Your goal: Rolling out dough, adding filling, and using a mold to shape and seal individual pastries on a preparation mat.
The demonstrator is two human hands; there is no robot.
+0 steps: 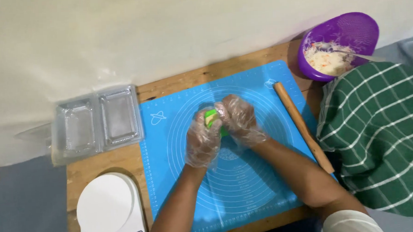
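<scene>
Both your hands wear thin crinkled clear plastic gloves; your left hand [203, 141] and right hand [239, 119] close together around one small bright green lump of soft dough [212, 117] at the centre of the one flat blue silicone mat [247, 193]. One long wooden rolling pin [302, 125] lies at 3 o'clock, one round purple plastic bowl [338, 43] at 1, one clear two-part plastic tray [97, 123] at 9, one white scale [109, 210] at 7
</scene>
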